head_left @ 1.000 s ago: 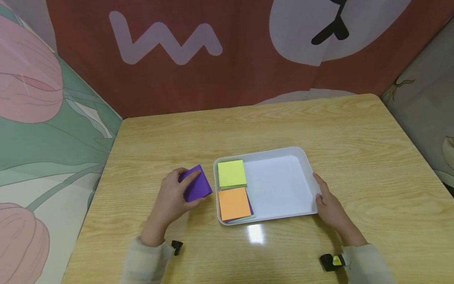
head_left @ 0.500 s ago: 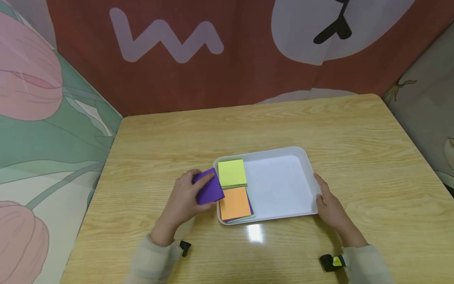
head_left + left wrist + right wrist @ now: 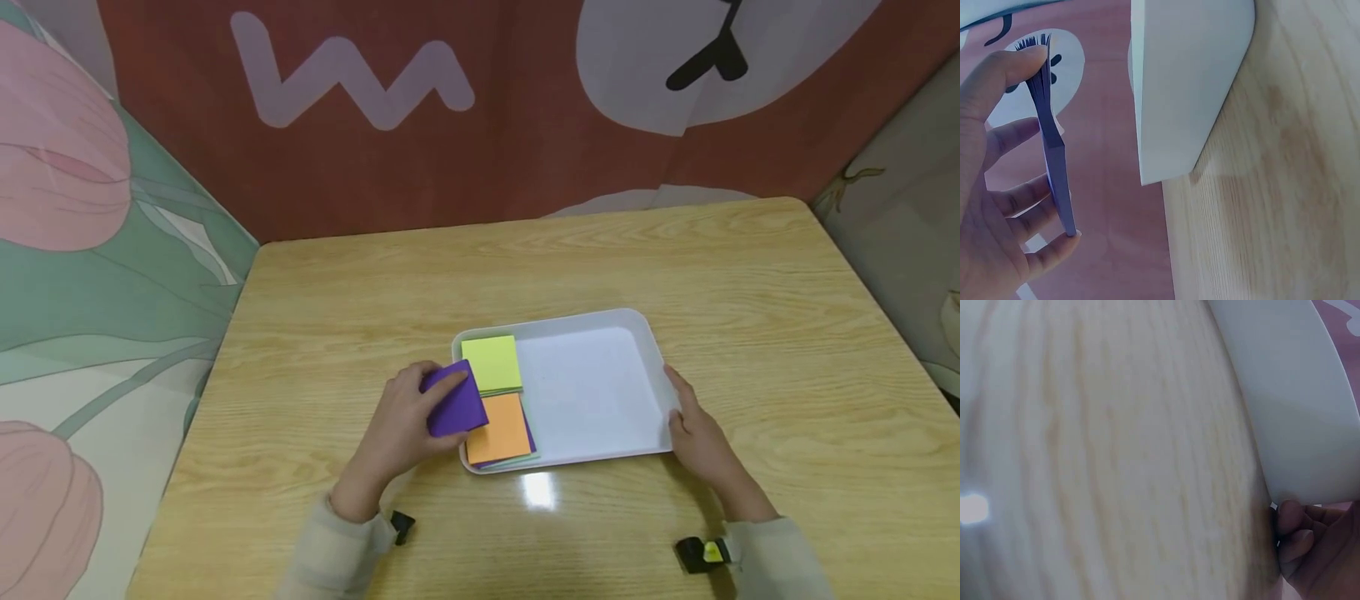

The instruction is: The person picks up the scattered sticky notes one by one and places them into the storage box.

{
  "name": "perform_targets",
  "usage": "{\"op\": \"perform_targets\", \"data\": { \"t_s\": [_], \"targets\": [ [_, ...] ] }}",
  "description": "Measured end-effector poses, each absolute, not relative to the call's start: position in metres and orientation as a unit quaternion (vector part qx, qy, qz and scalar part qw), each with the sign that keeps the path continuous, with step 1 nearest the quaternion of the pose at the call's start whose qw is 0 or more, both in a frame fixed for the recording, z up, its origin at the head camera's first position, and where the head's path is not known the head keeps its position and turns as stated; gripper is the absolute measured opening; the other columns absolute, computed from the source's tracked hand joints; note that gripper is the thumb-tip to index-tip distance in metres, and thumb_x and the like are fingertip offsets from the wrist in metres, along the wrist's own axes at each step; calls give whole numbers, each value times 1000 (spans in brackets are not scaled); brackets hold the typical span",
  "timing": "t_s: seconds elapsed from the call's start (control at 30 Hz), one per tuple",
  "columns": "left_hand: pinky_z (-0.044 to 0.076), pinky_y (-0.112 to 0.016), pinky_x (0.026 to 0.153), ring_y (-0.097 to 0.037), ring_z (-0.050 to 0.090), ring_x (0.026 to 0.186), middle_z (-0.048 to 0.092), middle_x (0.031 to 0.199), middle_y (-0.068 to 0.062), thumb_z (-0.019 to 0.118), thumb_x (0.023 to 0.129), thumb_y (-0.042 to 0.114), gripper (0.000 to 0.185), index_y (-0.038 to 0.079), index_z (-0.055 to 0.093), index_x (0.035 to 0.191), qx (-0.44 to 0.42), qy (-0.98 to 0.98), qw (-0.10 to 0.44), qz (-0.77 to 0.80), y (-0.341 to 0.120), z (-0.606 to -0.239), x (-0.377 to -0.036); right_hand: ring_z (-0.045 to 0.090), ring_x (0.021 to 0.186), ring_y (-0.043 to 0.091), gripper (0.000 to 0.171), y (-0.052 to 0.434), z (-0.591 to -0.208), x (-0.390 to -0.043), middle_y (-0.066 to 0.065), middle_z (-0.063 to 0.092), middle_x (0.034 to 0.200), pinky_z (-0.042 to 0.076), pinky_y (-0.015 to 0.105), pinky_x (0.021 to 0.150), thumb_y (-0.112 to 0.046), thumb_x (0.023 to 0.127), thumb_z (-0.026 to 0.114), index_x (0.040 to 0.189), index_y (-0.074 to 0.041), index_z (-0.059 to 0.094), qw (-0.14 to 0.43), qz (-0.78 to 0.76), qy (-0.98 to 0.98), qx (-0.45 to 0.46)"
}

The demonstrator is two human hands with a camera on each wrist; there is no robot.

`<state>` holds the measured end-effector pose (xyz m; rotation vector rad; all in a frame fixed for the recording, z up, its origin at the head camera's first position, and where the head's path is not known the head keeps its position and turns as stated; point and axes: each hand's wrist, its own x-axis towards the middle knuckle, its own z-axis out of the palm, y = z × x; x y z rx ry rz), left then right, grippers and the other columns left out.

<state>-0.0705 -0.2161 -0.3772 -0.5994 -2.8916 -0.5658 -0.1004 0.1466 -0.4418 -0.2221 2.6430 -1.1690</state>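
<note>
My left hand [image 3: 396,427] pinches a pad of purple sticky notes [image 3: 461,407] between thumb and fingers. The pad is held over the left rim of a white tray [image 3: 592,392], covering part of the notes below. In the left wrist view the thumb bends the edge of the purple pad [image 3: 1055,159] so its sheets fan out. Inside the tray's left end lie yellow-green sticky notes [image 3: 492,362] at the back and an orange-topped stack [image 3: 504,427] at the front, purple and pale green sheets peeking out beneath it. At the tray's right end my right hand [image 3: 697,433] grips the rim.
The tray sits on a wood-grain table [image 3: 360,308]. Behind the table stands a red-brown patterned backdrop [image 3: 360,183], with a floral one [image 3: 150,292] at the left. Black wrist devices [image 3: 693,554] hang at both sleeves.
My left hand has carried the purple sticky notes rightwards, from beside the tray to above its left edge, partly over the other notes. The right hand and tray have stayed put.
</note>
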Motion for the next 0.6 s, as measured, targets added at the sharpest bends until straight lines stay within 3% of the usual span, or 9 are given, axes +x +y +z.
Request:
{"op": "perform_targets", "data": {
  "t_s": [0.6],
  "targets": [
    [34, -42, 81, -27, 42, 99, 44, 114, -15, 71, 62, 42, 66, 19, 52, 120, -244, -950, 48, -190, -195, -383, -73, 26, 111, 51, 57, 147, -441, -100, 37, 22, 128, 25, 58, 85, 2, 87, 28, 138, -8, 4, 110, -398, 908, -77]
  ]
}}
